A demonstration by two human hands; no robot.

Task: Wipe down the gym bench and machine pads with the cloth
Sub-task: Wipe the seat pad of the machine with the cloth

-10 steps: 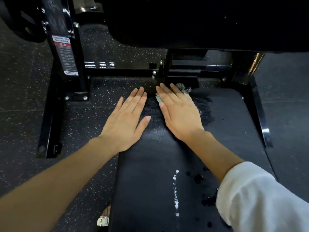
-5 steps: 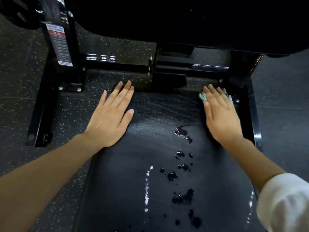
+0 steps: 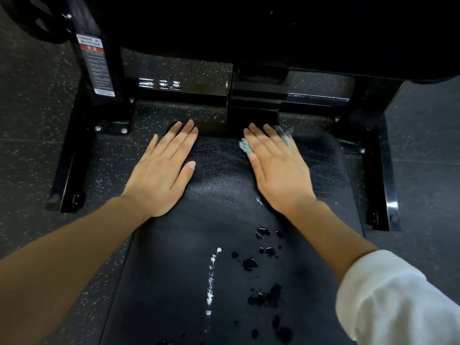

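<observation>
Matt, grained black bench pad (image 3: 224, 245) (wet in spots), glossy black metal frame (image 3: 383, 170).

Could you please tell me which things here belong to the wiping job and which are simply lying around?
For the job:
bench pad
greenish cloth, pressed under the flat right hand
left hand, resting flat on the pad
wet drops and white streak on the pad

Just around:
black machine frame
warning label on its post
speckled floor

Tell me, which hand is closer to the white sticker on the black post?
Left. The left hand lies flat on the pad, below the sticker; the right hand presses the cloth farther right across the pad.
</observation>
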